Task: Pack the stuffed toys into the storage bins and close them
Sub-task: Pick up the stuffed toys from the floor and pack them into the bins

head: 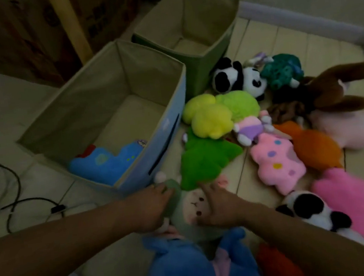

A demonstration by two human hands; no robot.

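Both hands are down on a pale green stuffed toy with a cream face [194,208], which lies on the tiled floor [105,265] near the person, just in front of the blue bin. The left hand [155,206] grips the toy's left edge, fingers curled around the fabric; the right hand [218,205] rests on its right side with the fingers loosely spread, the fingertips touching the bright green plush [205,160] beyond.

The blue storage bin [170,125] stands open at the left — one blue plush [107,163] lies in its near corner. The green storage bin [211,68] stands farther back, open too; nothing shows inside it.

The remaining toys are heaped to the right of the bins: a yellow-green one [217,111], a panda [238,77], a teal one [281,71], a brown one [338,89], an orange one [313,145], a spotted pink one [275,162] — and a second panda [310,211] nearer in. A large blue plush [190,270] lies closest. A black cable [17,205] runs across the floor at left.
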